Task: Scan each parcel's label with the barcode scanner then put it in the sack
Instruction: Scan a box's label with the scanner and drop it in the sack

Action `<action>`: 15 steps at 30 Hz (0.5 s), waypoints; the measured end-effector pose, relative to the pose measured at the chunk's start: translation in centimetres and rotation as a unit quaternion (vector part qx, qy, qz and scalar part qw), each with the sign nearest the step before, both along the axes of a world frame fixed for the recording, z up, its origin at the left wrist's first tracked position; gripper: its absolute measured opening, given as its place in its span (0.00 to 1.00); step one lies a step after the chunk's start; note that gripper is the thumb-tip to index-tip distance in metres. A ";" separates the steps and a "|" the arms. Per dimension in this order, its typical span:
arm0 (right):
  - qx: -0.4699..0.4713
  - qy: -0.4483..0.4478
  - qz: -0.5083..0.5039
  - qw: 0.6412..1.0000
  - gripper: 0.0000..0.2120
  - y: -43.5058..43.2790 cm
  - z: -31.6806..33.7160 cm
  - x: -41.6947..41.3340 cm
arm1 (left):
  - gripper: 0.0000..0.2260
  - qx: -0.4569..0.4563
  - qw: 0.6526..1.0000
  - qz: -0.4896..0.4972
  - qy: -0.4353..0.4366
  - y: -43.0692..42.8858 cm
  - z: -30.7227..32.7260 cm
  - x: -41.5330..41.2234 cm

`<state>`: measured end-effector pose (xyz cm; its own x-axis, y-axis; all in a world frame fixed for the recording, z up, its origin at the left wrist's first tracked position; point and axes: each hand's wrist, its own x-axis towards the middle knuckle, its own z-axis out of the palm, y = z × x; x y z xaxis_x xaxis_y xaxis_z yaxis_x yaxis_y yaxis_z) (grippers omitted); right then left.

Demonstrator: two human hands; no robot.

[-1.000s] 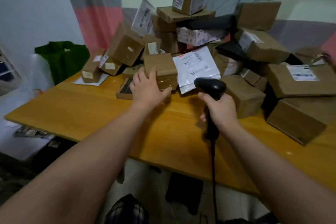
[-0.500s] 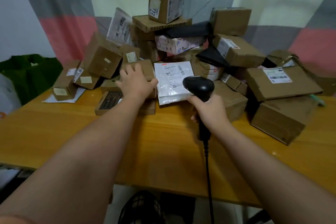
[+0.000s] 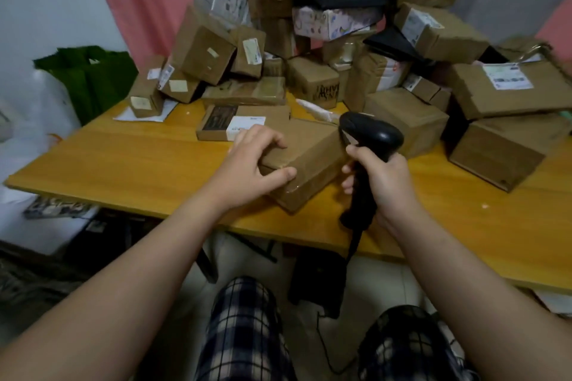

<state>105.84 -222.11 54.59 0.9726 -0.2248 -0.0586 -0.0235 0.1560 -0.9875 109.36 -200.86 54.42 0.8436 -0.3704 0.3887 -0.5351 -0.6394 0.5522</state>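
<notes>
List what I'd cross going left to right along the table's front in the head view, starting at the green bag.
From the left: green bag → left hand → cardboard parcel it grips → barcode scanner, held by the right hand → large brown box at the far right.

Brown parcel (image 3: 309, 151), black scanner (image 3: 371, 136), green sack (image 3: 93, 77)
</notes>
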 end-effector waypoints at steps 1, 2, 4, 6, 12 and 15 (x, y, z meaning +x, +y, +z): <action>0.000 0.001 -0.002 1.000 0.03 -0.1 -0.3 -0.3 | 0.19 0.006 1.000 -0.001 0.003 0.3 -0.2 0.0; -0.002 0.002 -0.005 1.000 0.04 -0.3 -0.5 -0.6 | 0.18 0.001 1.000 0.003 0.006 0.5 -0.1 0.0; -0.012 0.005 -0.014 1.000 0.06 -0.4 -0.9 -1.0 | 0.14 -0.069 0.996 0.017 0.046 0.6 0.6 0.0; -0.013 -0.001 -0.024 1.000 0.08 -0.4 -1.2 -1.3 | 0.07 -0.192 0.971 0.028 0.139 0.3 1.2 -0.2; -0.026 -0.015 -0.035 0.999 0.10 0.1 -1.5 -1.4 | 0.14 -0.145 0.975 0.145 0.079 0.6 0.5 -0.1; -0.030 -0.018 -0.039 0.999 0.12 0.5 -1.4 -1.3 | 0.17 -0.063 0.987 0.145 0.030 -0.4 2.0 -0.6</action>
<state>104.55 -221.59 53.17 0.9531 -0.3026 -0.0072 0.0228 0.0958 -0.9951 108.78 -201.28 56.45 0.9300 -0.0611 0.3624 -0.3032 -0.6850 0.6624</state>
